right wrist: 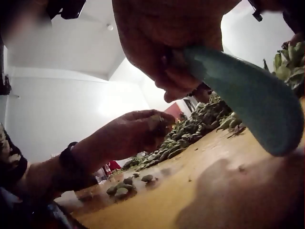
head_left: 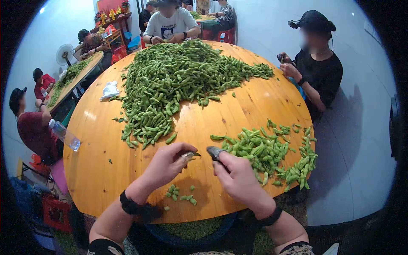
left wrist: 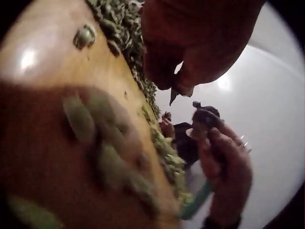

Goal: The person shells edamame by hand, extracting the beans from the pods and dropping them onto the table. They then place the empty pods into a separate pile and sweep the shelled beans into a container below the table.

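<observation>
My left hand [head_left: 165, 165] pinches a pod [head_left: 196, 154], tip toward 3 o'clock; my right hand [head_left: 241, 175], at 3 o'clock from it, is curled, holding what I cannot tell. Squeezing too hard could shoot the contents past the basin [head_left: 187, 244] at 6 o'clock.

The wooden tabletop [head_left: 238, 112] looks smooth and glossy.

pods [head_left: 170, 80]: green | table [head_left: 208, 123]: orange-brown | basin [head_left: 163, 241]: blue | wristbands [head_left: 129, 204]: black
</observation>
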`<state>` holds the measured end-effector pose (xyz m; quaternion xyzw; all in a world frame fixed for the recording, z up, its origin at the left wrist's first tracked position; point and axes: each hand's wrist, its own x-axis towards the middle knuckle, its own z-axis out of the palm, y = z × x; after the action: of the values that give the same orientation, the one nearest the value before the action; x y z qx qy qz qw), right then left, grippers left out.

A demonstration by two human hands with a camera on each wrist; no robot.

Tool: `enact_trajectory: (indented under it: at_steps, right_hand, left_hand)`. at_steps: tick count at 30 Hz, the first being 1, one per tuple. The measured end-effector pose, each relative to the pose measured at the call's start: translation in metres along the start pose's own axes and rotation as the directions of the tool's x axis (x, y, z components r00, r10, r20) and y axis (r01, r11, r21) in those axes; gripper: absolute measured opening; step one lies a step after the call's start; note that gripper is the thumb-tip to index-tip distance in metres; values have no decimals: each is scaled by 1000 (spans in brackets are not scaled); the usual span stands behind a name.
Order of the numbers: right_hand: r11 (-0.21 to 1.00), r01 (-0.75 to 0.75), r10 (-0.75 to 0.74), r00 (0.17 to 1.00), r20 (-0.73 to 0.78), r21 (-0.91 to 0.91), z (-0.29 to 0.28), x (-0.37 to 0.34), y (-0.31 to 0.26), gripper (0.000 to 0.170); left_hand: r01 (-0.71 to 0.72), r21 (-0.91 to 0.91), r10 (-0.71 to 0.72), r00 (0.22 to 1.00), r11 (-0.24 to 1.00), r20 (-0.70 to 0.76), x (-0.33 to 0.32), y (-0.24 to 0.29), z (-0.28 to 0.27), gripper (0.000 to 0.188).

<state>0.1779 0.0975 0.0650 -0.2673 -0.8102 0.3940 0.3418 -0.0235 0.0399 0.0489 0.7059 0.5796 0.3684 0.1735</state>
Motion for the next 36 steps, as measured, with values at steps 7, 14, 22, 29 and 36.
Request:
enact_trajectory:
  at_steps: [7,14,22,29,36]
  right_hand:
    - [990,-113,104,989,101,83,25,-3,-5,12]
    - [848,-432,384,900,208,306,24,3,-7,15]
    - [650,-580,435,814,385,490,27,7,-4,13]
    - [596,-591,451,807,382,544,29,2,4,13]
    - [487,-606,454,791,410,629,36,-4,21,12]
  left_hand:
    - [312,-863,-459,882,396,108,-19,-5,21,19]
    - [325,-774,-422,903,544,83,-22,-6,10,23]
    - [136,-475,-164,986,869,-18,-27,-14,16,35]
    - [357,-666,-316,930,655,187,-26,-15,16,34]
    - [508,-759,-391,848,407,358,-25,-13,14,35]
